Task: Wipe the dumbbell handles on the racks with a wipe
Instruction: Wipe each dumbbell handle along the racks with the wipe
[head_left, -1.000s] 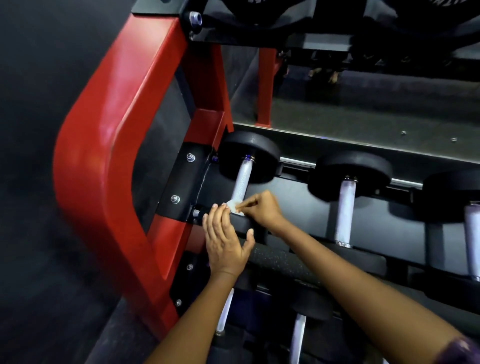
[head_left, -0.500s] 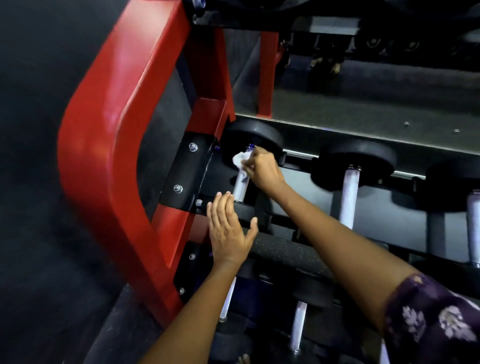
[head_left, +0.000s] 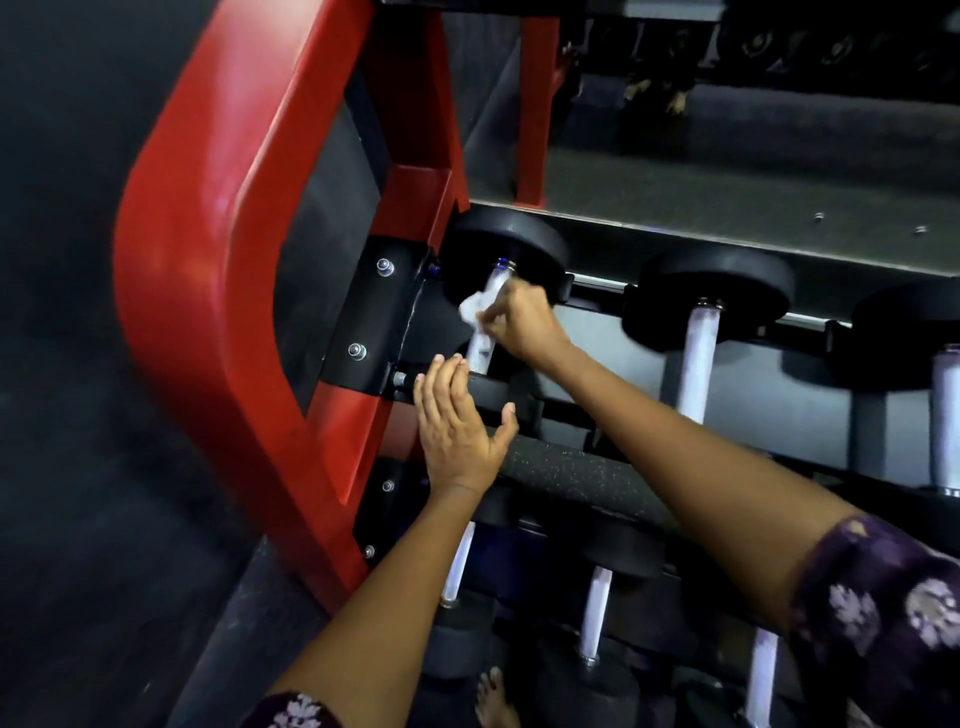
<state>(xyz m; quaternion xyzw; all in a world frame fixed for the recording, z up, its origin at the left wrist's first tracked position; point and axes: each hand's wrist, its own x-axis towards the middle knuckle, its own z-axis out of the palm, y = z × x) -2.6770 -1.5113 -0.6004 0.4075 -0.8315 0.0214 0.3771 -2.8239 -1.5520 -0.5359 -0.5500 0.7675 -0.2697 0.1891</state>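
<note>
The leftmost dumbbell on the middle shelf has a pale metal handle and a black round head. My right hand pinches a small white wipe against the upper part of that handle. My left hand lies flat with straight fingers on the near black head of the same dumbbell, just below the handle. A second dumbbell handle stands to the right, and a third handle shows at the right edge.
A thick red rack frame curves down the left side. A black bolted bracket joins it to the shelf. Lower-shelf dumbbell handles sit beneath my arms. A bare foot shows at the bottom. Dark floor lies to the left.
My right hand slid the wipe from the handle's near end up to its far end, then back down a little. My left hand stayed flat on the near head.
</note>
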